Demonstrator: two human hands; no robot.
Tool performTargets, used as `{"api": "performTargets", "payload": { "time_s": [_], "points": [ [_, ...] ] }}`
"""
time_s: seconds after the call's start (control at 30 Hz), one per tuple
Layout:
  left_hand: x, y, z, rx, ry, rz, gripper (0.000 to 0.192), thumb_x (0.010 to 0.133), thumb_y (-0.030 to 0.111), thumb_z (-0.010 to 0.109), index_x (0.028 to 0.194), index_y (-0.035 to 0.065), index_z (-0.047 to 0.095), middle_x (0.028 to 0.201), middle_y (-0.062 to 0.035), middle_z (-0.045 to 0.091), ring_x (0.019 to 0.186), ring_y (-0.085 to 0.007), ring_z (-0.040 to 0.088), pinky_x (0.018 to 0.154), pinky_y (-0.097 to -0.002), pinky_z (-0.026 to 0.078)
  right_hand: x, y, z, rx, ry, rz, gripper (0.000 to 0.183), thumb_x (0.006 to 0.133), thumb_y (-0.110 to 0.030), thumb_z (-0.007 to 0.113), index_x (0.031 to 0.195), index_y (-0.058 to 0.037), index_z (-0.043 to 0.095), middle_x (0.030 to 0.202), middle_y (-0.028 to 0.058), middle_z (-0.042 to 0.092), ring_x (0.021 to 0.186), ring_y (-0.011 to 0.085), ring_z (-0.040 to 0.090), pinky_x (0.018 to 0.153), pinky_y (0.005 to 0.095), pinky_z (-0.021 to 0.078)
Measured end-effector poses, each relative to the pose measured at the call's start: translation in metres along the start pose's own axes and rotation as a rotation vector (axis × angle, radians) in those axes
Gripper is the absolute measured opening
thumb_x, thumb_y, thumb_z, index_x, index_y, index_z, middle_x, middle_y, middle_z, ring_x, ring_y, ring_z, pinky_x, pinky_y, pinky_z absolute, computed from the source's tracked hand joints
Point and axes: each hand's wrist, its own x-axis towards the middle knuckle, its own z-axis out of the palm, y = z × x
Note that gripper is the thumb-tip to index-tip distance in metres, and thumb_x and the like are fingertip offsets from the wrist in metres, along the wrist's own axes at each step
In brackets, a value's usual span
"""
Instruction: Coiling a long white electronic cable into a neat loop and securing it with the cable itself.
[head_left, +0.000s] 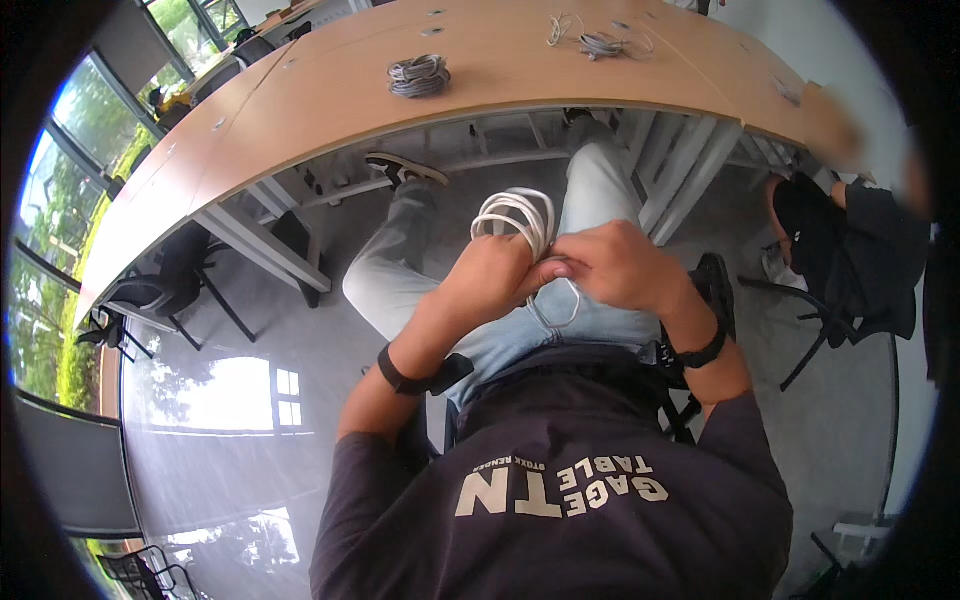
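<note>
A white cable (536, 217) is gathered in several loose loops above my lap. My left hand (491, 271) is closed around the loops, which stand up beyond its knuckles. Close against it, my right hand (619, 264) is curled with its fingers on the same cable, near the left thumb. One more loop hangs below the two hands, over my jeans. The fingers hide where the cable passes between the hands and where its ends are.
Ahead curves a wooden-topped desk (315, 112). It bears a coiled grey cable bundle (418, 76), a looser grey cable (604, 46) and a thin pale cable (561, 30). White metal desk legs (694, 176) stand near my knees. A seated person (862, 247) is at the right.
</note>
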Motion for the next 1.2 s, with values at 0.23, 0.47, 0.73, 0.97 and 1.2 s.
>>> {"api": "performTargets", "payload": {
  "time_s": [0.23,0.47,0.73,0.97,1.2],
  "points": [
    [0.000,0.000,-0.006,-0.141,0.013,-0.092,0.041,0.090,0.040,0.069,0.096,-0.0003,0.064,0.075,-0.0196,0.063,0.073,-0.0416,0.063,0.064,-0.0442,0.048,0.002,0.001,0.017,-0.089,0.146,0.007,0.012,0.084,-0.018,0.068,0.081,-0.0071,0.061,0.067,0.0144,0.065,0.066,0.0351,0.066,0.058,0.0444,0.0507],
    [0.003,0.005,-0.002,-0.068,0.030,-0.068,0.038,0.089,0.037,0.072,0.101,0.0018,0.065,0.078,-0.0188,0.067,0.075,-0.0392,0.067,0.064,-0.0450,0.050,0.004,0.001,0.012,0.019,0.021,0.149,0.017,0.082,-0.011,0.066,0.096,-0.0020,0.062,0.080,0.0193,0.068,0.079,0.0383,0.068,0.070,0.0440,0.0535],
    [-0.003,0.008,0.021,0.427,-0.220,-0.002,0.031,0.092,0.038,0.065,0.093,0.0070,0.067,0.073,-0.0125,0.067,0.062,-0.0320,0.067,0.054,-0.0417,0.052,0.017,-0.004,0.006,0.077,0.144,0.123,0.033,0.082,-0.017,0.072,0.110,-0.0011,0.063,0.100,0.0160,0.068,0.094,0.0351,0.065,0.083,0.0403,0.0529],
    [-0.007,0.004,0.035,0.547,-0.173,0.112,0.017,0.088,0.025,0.066,0.080,0.0100,0.069,0.070,-0.0076,0.067,0.057,-0.0266,0.067,0.049,-0.0379,0.051,0.042,0.000,0.026,-0.183,0.053,-0.006,0.023,0.084,-0.010,0.067,0.105,0.0000,0.068,0.098,0.0170,0.070,0.087,0.0360,0.067,0.078,0.0419,0.0542],
    [0.002,-0.008,0.029,0.553,-0.097,0.071,0.006,0.081,0.013,0.065,0.077,0.0097,0.067,0.067,-0.0085,0.067,0.058,-0.0272,0.067,0.049,-0.0389,0.051,0.054,0.005,0.041,-0.052,0.388,-0.005,0.018,0.085,-0.007,0.065,0.103,-0.0021,0.068,0.087,0.0183,0.070,0.078,0.0358,0.070,0.067,0.0413,0.0563]
  ]
}}
